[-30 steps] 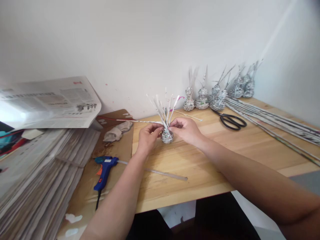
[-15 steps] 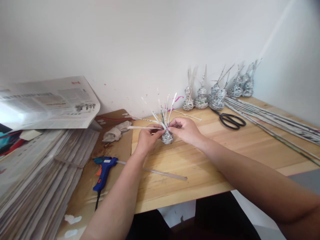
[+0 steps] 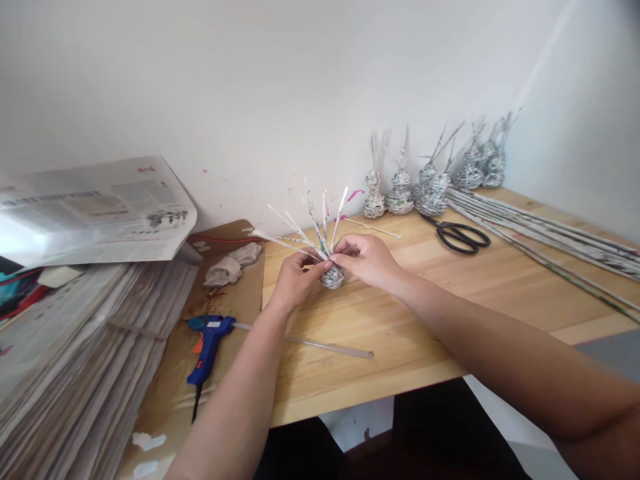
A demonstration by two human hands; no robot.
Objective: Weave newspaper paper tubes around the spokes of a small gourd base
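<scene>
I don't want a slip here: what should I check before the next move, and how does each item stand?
1. Left hand holding the woven paper piece: ok.
2. Right hand at the top of that piece: ok.
3. Scissors set down: ok, lying on the table.
4. Glue stick fully in view: not ok, the left forearm hides part of it.
5. Glue gun switched off: cannot tell.

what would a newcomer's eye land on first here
Probably the woven paper piece, its rods fanning up, held between the left hand and right hand at centre. Then the blue glue gun on the left, and similar woven pieces standing by the wall at back right.
</scene>
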